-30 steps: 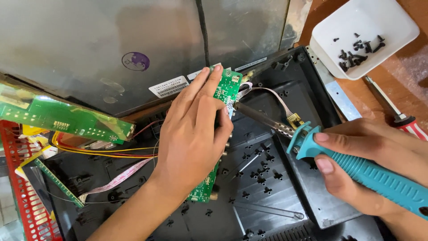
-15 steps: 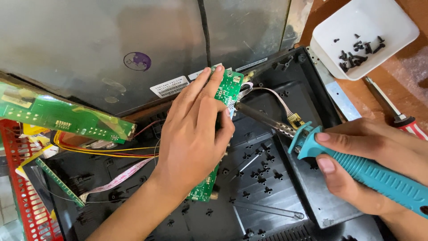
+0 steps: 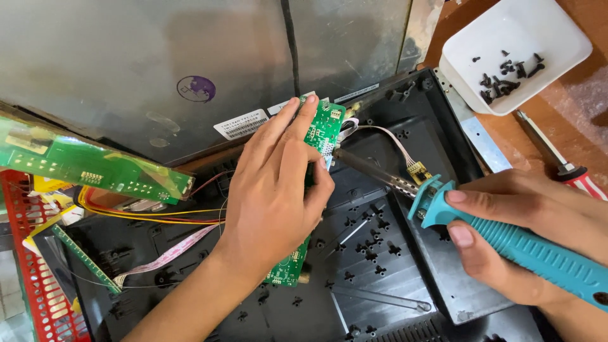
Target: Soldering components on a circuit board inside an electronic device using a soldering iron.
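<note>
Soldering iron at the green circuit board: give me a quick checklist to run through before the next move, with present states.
1. Left hand steadies the green circuit board: ok.
2. Right hand grips the soldering iron by its teal handle: ok.
3. Iron tip reaches the board's edge: ok; exact joint cannot tell.
4. Left fingers away from the tip: not ok, very close.
5. White wires away from the barrel: not ok, alongside it.
</note>
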